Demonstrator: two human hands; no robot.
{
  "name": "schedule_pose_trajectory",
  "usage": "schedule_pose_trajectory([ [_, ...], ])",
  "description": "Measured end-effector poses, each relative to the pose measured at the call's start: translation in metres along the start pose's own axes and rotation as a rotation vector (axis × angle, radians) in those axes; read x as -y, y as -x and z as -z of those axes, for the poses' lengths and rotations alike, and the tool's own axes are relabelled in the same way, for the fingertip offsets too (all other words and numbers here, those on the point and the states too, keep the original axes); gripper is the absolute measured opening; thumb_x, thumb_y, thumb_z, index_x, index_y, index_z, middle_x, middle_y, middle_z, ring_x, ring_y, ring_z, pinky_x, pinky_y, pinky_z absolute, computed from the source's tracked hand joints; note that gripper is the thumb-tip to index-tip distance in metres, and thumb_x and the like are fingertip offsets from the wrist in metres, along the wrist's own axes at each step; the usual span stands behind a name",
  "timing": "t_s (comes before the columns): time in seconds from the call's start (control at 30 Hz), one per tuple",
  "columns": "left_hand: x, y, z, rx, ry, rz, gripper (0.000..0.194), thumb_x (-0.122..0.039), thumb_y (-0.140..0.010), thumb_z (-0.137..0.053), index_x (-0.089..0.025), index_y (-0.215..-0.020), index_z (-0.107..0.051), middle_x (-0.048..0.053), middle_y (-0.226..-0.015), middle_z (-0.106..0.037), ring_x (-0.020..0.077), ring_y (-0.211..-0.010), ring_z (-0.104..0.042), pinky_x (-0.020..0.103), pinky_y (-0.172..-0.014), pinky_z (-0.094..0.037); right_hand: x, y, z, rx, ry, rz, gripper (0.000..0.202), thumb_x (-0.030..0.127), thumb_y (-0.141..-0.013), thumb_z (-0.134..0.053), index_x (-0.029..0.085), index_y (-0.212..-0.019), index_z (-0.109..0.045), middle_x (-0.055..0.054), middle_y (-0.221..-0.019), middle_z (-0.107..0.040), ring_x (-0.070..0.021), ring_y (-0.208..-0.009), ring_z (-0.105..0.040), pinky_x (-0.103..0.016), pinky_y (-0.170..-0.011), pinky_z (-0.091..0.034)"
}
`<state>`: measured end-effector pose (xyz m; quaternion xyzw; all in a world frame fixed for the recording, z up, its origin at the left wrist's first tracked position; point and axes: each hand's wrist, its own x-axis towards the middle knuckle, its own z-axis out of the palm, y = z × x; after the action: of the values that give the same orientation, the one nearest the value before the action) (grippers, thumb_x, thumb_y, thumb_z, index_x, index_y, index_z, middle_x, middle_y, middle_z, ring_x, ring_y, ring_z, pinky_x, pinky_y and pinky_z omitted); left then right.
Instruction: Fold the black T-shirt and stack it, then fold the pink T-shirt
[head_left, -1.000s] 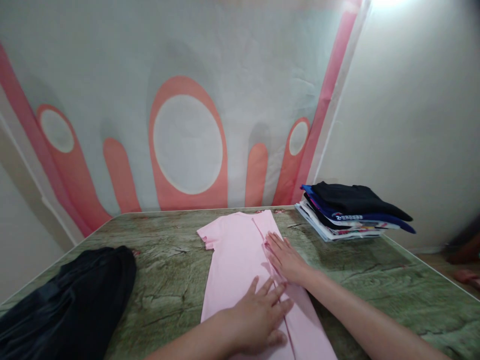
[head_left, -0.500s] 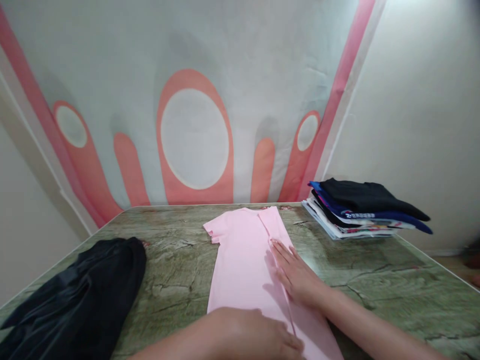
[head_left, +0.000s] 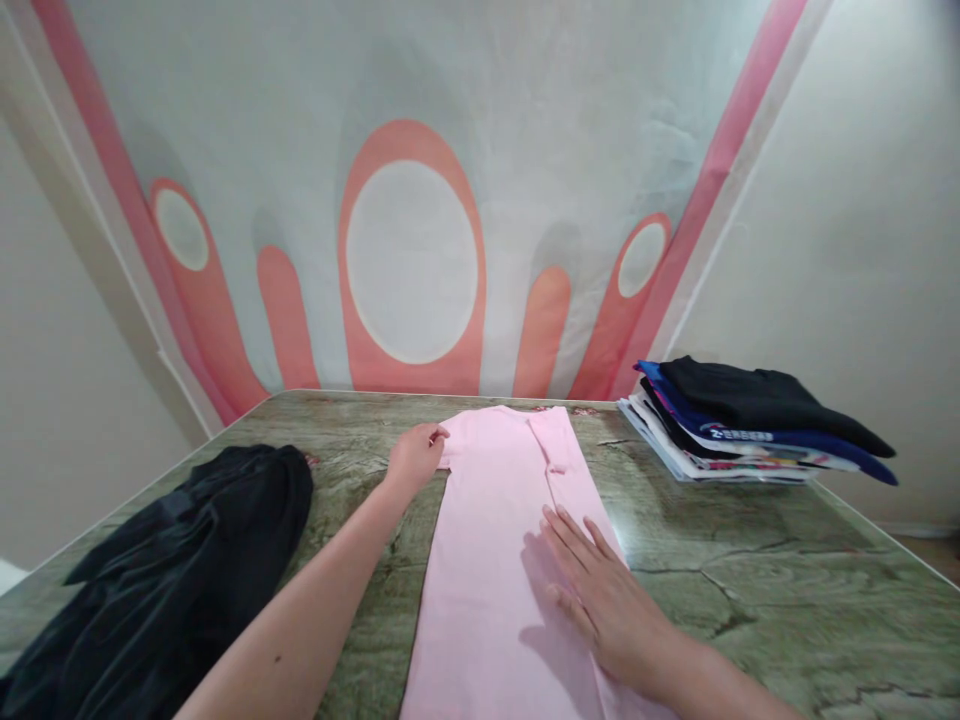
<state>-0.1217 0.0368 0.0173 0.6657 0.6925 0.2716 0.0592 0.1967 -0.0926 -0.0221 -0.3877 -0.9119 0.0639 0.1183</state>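
A pink T-shirt (head_left: 487, 560) lies flat on the table, its right side folded inward with the sleeve on top. My left hand (head_left: 417, 458) is at the shirt's left sleeve, fingers closed round the sleeve edge. Over the folded right part, my right hand (head_left: 600, 590) is spread with its fingers apart, resting on or just above the cloth; its shadow falls on the shirt.
A crumpled black garment (head_left: 202, 570) lies on the left of the wood-patterned table (head_left: 765, 600). At the back right stands a stack of folded clothes (head_left: 750, 420), black on top. A wall with pink shapes rises behind.
My left hand has moved from the near part of the shirt up to its left sleeve. My right hand has shifted slightly nearer. The view has turned a little.
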Motion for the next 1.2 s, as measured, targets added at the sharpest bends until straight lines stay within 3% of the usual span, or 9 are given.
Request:
schedule_pose_trajectory([
  [0.13,0.012,0.000,-0.004,-0.064,-0.021,0.079,0.027,-0.021,-0.085,-0.045,-0.022,-0.097,-0.069,0.002,-0.101,-0.070,0.0187,-0.091,-0.062,0.025,-0.075,-0.045,0.006,0.004,0.000,0.058,-0.026,0.073,0.064,0.045,-0.096,-0.033,0.027,-0.151,-0.005,-0.004,-0.156,-0.014,-0.0250,-0.143,-0.014,-0.052,-0.115,-0.019],
  [0.27,0.019,0.000,-0.007,-0.110,-0.050,0.124,0.027,-0.021,-0.085,-0.045,-0.023,-0.098,-0.068,0.002,-0.106,-0.068,0.0192,-0.092,-0.062,0.025,-0.074,-0.045,0.026,-0.008,0.016,0.033,-0.049,0.116,0.057,0.040,-0.096,-0.036,0.026,-0.149,-0.020,-0.007,-0.153,-0.027,-0.0266,-0.141,-0.020,-0.055,-0.113,-0.019],
  [0.43,0.030,-0.001,-0.003,-0.094,-0.108,0.189,0.028,-0.022,-0.087,-0.044,-0.024,-0.103,-0.067,0.002,-0.113,-0.067,0.0185,-0.098,-0.061,0.023,-0.075,-0.044,0.076,-0.044,0.033,0.013,-0.182,0.403,0.033,0.023,-0.094,-0.043,0.023,-0.126,-0.050,-0.005,-0.124,-0.060,-0.0166,-0.111,-0.054,-0.035,-0.095,-0.040],
  [0.57,0.039,-0.017,0.005,-0.064,-0.152,0.220,0.030,-0.026,-0.089,-0.041,-0.024,-0.107,-0.065,0.003,-0.108,-0.069,0.0191,-0.095,-0.062,0.024,-0.075,-0.045,0.103,-0.069,0.012,0.010,-0.077,0.736,0.015,0.030,-0.092,-0.051,0.022,-0.101,-0.058,-0.001,-0.107,-0.065,-0.0152,-0.086,-0.056,-0.029,-0.069,-0.040],
  [0.73,0.044,-0.054,0.003,0.044,-0.204,0.226,0.028,-0.029,-0.082,-0.052,-0.020,-0.104,-0.067,0.009,-0.108,-0.069,0.0218,-0.099,-0.063,0.026,-0.078,-0.045,0.108,-0.085,-0.018,0.005,0.037,0.857,0.020,0.040,-0.094,-0.049,0.023,-0.087,-0.057,0.001,-0.085,-0.062,-0.0166,-0.080,-0.051,-0.029,-0.059,-0.034],
  [0.87,0.043,-0.071,-0.011,0.136,-0.234,0.234,0.021,-0.033,-0.068,-0.066,-0.019,-0.084,-0.070,0.011,-0.100,-0.071,0.0260,-0.095,-0.064,0.029,-0.078,-0.047,0.107,-0.091,-0.019,-0.004,0.065,0.887,0.025,0.044,-0.094,-0.047,0.023,-0.085,-0.056,0.000,-0.082,-0.059,-0.0175,-0.080,-0.050,-0.030,-0.059,-0.033],
  [0.97,0.043,-0.074,-0.019,0.165,-0.219,0.218,0.014,-0.028,-0.066,-0.066,-0.018,-0.075,-0.069,0.010,-0.090,-0.071,0.0249,-0.089,-0.065,0.028,-0.074,-0.046,0.107,-0.096,-0.015,-0.024,0.068,0.929,0.020,0.038,-0.093,-0.050,0.021,-0.083,-0.055,-0.001,-0.085,-0.059,-0.0188,-0.084,-0.050,-0.033,-0.065,-0.036],
  [1.07,0.042,-0.077,-0.023,0.158,-0.172,0.183,0.012,-0.024,-0.071,-0.061,-0.017,-0.079,-0.067,0.008,-0.085,-0.071,0.0207,-0.082,-0.064,0.024,-0.068,-0.044,0.105,-0.099,-0.011,-0.017,0.054,0.951,0.013,0.032,-0.093,-0.050,0.021,-0.088,-0.055,0.000,-0.087,-0.060,-0.0199,-0.087,-0.051,-0.039,-0.078,-0.037],
  [1.2,0.031,-0.084,-0.022,0.098,-0.100,0.138,0.017,-0.025,-0.076,-0.058,-0.016,-0.088,-0.065,0.005,-0.085,-0.069,0.0171,-0.078,-0.061,0.021,-0.063,-0.041,0.100,-0.098,-0.004,-0.012,0.070,0.907,0.023,0.040,-0.094,-0.047,0.020,-0.085,-0.055,0.001,-0.080,-0.059,-0.0204,-0.081,-0.052,-0.047,-0.087,-0.035],
])
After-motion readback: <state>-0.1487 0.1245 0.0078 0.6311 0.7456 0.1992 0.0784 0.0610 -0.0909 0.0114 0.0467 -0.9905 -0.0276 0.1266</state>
